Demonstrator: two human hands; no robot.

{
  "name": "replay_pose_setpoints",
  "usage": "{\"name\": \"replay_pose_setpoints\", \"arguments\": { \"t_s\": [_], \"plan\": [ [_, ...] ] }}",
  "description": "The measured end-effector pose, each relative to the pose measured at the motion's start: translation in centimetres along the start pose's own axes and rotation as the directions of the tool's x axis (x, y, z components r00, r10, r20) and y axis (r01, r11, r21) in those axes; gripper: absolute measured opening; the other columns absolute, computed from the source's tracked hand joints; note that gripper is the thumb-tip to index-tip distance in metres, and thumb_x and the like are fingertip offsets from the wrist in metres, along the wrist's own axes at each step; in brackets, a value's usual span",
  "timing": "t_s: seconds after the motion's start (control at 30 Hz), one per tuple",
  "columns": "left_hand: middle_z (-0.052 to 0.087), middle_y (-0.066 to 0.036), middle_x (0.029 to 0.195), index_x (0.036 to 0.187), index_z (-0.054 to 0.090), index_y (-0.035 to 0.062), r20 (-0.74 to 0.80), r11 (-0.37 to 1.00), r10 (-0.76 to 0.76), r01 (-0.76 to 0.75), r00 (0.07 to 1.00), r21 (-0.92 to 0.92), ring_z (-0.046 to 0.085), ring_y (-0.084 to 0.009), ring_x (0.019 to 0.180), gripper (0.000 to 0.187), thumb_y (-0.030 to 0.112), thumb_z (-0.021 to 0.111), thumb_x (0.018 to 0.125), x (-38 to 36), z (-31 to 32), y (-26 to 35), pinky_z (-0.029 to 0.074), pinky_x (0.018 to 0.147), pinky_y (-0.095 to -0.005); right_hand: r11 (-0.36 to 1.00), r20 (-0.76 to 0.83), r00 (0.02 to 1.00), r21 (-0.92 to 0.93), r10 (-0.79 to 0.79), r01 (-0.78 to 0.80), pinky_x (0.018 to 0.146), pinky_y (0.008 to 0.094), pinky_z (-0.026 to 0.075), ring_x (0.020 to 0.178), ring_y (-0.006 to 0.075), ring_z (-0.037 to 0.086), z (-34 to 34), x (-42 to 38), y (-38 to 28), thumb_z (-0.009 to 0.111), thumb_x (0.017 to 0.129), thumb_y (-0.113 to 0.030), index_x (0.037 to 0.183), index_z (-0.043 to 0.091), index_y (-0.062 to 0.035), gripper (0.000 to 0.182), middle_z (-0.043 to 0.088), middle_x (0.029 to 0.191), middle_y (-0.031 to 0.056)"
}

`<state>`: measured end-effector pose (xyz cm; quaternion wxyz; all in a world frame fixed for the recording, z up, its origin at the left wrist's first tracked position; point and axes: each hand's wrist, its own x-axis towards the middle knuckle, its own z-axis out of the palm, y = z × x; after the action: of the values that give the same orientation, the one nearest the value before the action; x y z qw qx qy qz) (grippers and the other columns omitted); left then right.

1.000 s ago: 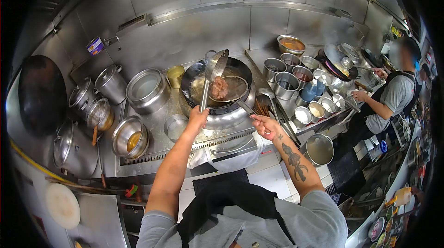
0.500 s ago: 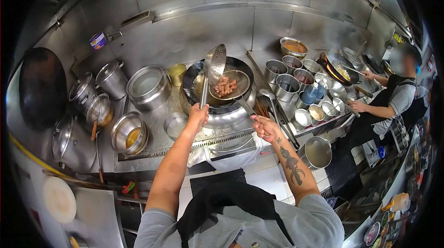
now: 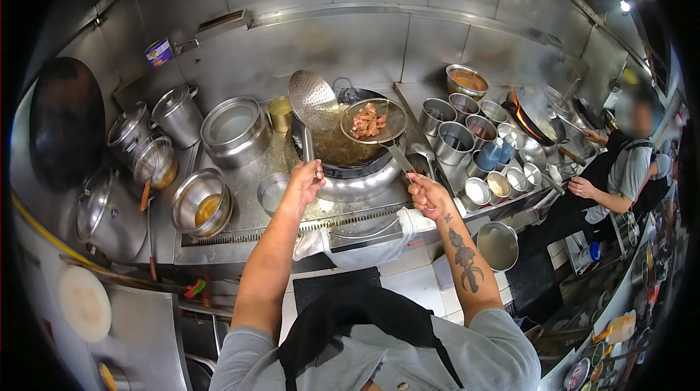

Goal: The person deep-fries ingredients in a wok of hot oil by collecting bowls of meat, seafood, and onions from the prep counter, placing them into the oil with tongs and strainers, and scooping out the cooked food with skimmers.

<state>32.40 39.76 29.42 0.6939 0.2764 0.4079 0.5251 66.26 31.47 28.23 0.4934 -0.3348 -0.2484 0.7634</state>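
My left hand (image 3: 306, 179) is closed around the handle of a perforated metal skimmer (image 3: 313, 98). Its round, holed bowl is raised over the left side of a dark wok (image 3: 329, 154), whose inside shows brownish liquid. In my right hand (image 3: 429, 195) is the handle of a round mesh strainer (image 3: 396, 124), held above the wok's right side. Pieces of browned meat (image 3: 369, 121) lie heaped in the strainer. Skimmer bowl and strainer are side by side, with a small gap between them.
Left of the wok are a large metal pot (image 3: 233, 132) and a metal bowl (image 3: 203, 203). Several metal containers (image 3: 453, 141) and blue-filled bottles (image 3: 488, 152) line the right side. A co-worker (image 3: 627, 165) stands at another wok (image 3: 539, 115) with flames beside it.
The skimmer has moved left, away from the strainer, and its holed bowl now faces me more. The strainer with the meat has shifted slightly right and up.
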Motion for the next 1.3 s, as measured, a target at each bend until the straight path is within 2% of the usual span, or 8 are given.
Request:
{"name": "replay_pose_setpoints", "arguments": {
  "t_s": [0.27, 0.33, 0.47, 0.6, 0.8, 0.9, 1.03, 1.3],
  "plan": [
    [0.053, -0.001, 0.066, 0.08, 0.053, 0.0094, 0.084, 0.985, -0.132, 0.14, 0.988, -0.102, 0.051, -0.0129, 0.056, 0.007, 0.011, 0.057, 0.086, -0.3, -0.5, -1.2, 0.049, 0.057, -0.0322, 0.98, -0.03, 0.993, -0.166, -0.114, 0.107, 0.033, 0.024, 0.031, 0.037, 0.0112, 0.041, 4.1, -0.7, -1.9, 0.041, 0.098, -0.019, 0.11, 0.048, -0.0088, 0.017, 0.053, 0.065, 0.0053],
    [0.053, -0.001, 0.066, 0.079, 0.053, 0.0099, 0.2, 0.958, -0.164, 0.204, 0.966, -0.2, 0.051, -0.0127, 0.056, 0.008, 0.011, 0.058, 0.085, -0.3, -0.1, -1.9, 0.049, 0.058, -0.0316, 0.968, -0.039, 0.992, -0.223, -0.123, 0.111, 0.032, 0.0223, 0.031, 0.036, 0.0098, 0.042, 5.7, -1.0, -1.8, 0.042, 0.098, -0.02, 0.114, 0.048, -0.0066, 0.022, 0.054, 0.064, 0.0046],
    [0.051, 0.001, 0.068, 0.081, 0.052, 0.0071, 0.363, 0.89, -0.178, 0.306, 0.915, -0.337, 0.05, -0.0105, 0.06, 0.007, 0.01, 0.059, 0.084, -0.9, 1.0, -3.1, 0.045, 0.058, -0.0264, 0.704, -0.06, 0.957, -0.691, -0.283, 0.165, 0.032, 0.0248, 0.03, 0.035, 0.0081, 0.042, 7.0, -0.9, -0.6, 0.043, 0.097, -0.02, 0.115, 0.055, -0.0053, 0.025, 0.052, 0.058, 0.0015],
    [0.051, 0.001, 0.07, 0.087, 0.051, 0.0034, 0.439, 0.805, -0.224, 0.419, 0.87, -0.42, 0.05, -0.0093, 0.06, 0.011, 0.009, 0.06, 0.083, -1.2, 1.3, -4.3, 0.042, 0.055, -0.0231, 0.437, -0.029, 0.906, -0.882, -0.423, 0.175, 0.033, 0.025, 0.032, 0.036, 0.0086, 0.044, 7.2, -0.3, 0.6, 0.043, 0.097, -0.021, 0.12, 0.053, -0.0038, 0.031, 0.051, 0.056, 0.0017],
    [0.05, 0.001, 0.069, 0.088, 0.05, 0.0035, 0.483, 0.717, -0.256, 0.499, 0.837, -0.486, 0.049, -0.0093, 0.06, 0.011, 0.01, 0.059, 0.084, -1.1, -0.2, -6.0, 0.041, 0.053, -0.0224, 0.599, -0.112, 0.927, -0.789, -0.358, 0.137, 0.033, 0.0237, 0.031, 0.035, 0.0078, 0.043, 8.0, -0.2, -0.3, 0.044, 0.097, -0.022, 0.117, 0.054, -0.0043, 0.029, 0.053, 0.058, 0.0013],
    [0.05, 0.001, 0.07, 0.088, 0.051, 0.0034, 0.467, 0.724, -0.255, 0.487, 0.847, -0.488, 0.049, -0.0095, 0.06, 0.011, 0.01, 0.059, 0.084, -1.6, -0.8, -5.5, 0.041, 0.053, -0.0222, 0.797, -0.176, 0.936, -0.585, -0.306, 0.151, 0.032, 0.0226, 0.029, 0.035, 0.0078, 0.042, 7.5, 0.1, -1.0, 0.045, 0.097, -0.022, 0.113, 0.054, -0.0049, 0.025, 0.053, 0.06, 0.0016],
    [0.05, 0.0, 0.071, 0.09, 0.05, 0.0022, 0.471, 0.722, -0.209, 0.46, 0.857, -0.517, 0.049, -0.0094, 0.06, 0.013, 0.009, 0.059, 0.084, -2.4, -1.9, -4.3, 0.04, 0.051, -0.0212, 0.918, -0.126, 0.961, -0.35, -0.245, 0.188, 0.029, 0.0214, 0.027, 0.035, 0.0098, 0.041, 6.8, 0.4, -2.5, 0.042, 0.098, -0.022, 0.115, 0.049, -0.0071, 0.024, 0.054, 0.062, 0.0042],
    [0.049, -0.001, 0.075, 0.103, 0.051, -0.0009, 0.45, 0.716, -0.145, 0.408, 0.881, -0.566, 0.049, -0.0088, 0.061, 0.021, 0.011, 0.056, 0.087, -8.9, -7.6, 0.1, 0.039, 0.049, -0.0217, 0.726, -0.237, 0.898, -0.677, -0.37, 0.121, 0.03, 0.0247, 0.03, 0.035, 0.0106, 0.044, 3.9, 2.9, -3.4, 0.043, 0.095, -0.02, 0.112, 0.052, -0.0044, 0.024, 0.054, 0.06, 0.003]
  ]
}}
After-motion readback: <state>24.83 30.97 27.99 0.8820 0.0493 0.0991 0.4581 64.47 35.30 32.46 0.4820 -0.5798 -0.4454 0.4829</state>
